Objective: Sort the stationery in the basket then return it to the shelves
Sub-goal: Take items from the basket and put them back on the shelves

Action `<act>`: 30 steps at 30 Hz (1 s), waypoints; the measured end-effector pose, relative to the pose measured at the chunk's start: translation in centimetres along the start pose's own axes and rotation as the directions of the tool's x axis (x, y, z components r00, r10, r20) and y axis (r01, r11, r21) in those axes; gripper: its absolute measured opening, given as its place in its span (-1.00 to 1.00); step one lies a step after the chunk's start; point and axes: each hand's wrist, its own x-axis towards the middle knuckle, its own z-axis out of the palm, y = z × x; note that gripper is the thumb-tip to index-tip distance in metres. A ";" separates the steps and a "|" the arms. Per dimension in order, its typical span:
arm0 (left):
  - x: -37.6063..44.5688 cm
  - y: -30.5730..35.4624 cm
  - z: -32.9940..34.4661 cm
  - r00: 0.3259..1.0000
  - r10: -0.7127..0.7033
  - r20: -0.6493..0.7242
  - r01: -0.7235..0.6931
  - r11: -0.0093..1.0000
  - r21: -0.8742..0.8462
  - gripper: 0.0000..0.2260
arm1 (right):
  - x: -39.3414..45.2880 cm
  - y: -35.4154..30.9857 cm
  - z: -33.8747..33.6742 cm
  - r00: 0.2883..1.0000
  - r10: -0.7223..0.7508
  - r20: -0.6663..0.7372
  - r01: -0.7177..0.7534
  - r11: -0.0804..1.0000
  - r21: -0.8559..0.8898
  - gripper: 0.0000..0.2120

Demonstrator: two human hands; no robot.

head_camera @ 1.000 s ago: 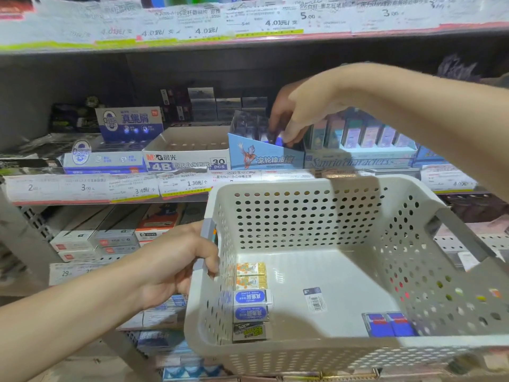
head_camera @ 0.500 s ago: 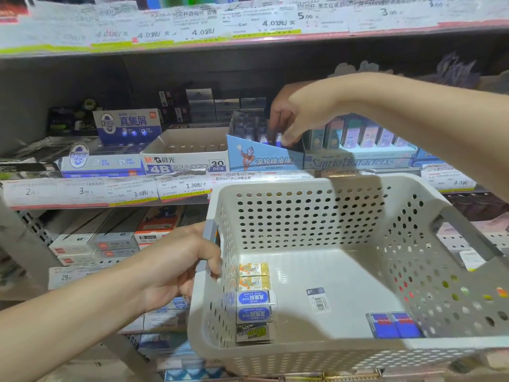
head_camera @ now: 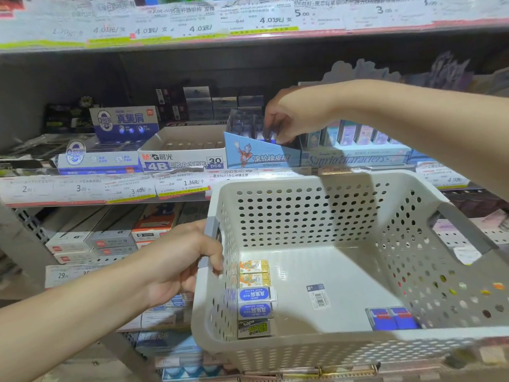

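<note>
My left hand grips the grey handle on the left side of a white perforated basket held in front of the shelves. Inside, a row of boxed erasers lies along the left wall, yellow ones at the far end, blue ones in the middle, a dark one nearest me. Two blue erasers lie at the front right. My right hand reaches into the blue roller-eraser display box on the middle shelf, fingertips pinching a small blue item among the packs there.
A white 4B eraser box and a blue-white eraser box stand left of the display box, a pale Sanrio box to its right. Price-tag strips line the shelf edges. Flat white boxes fill the lower shelf. A barcode sticker lies on the basket floor.
My right hand has dipped slightly lower into the blue display box. The basket and my left hand have held still.
</note>
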 end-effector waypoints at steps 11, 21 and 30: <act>-0.5 0.1 0.0 1.000 -0.008 -0.027 0.008 1.000 0.006 -0.62 | 0.0 0.0 -0.9 0.997 0.059 0.045 -0.063 0.993 0.101 -0.70; -0.8 0.0 0.1 0.997 -0.031 -0.067 0.031 1.000 0.001 -0.54 | -4.7 -0.4 -0.2 0.943 -0.109 -0.316 0.140 0.987 0.077 -0.78; -0.6 0.2 0.0 0.997 -0.037 -0.060 0.037 0.999 -0.002 -0.62 | -12.1 -1.3 8.2 0.896 -0.244 0.370 0.178 0.963 0.204 -0.93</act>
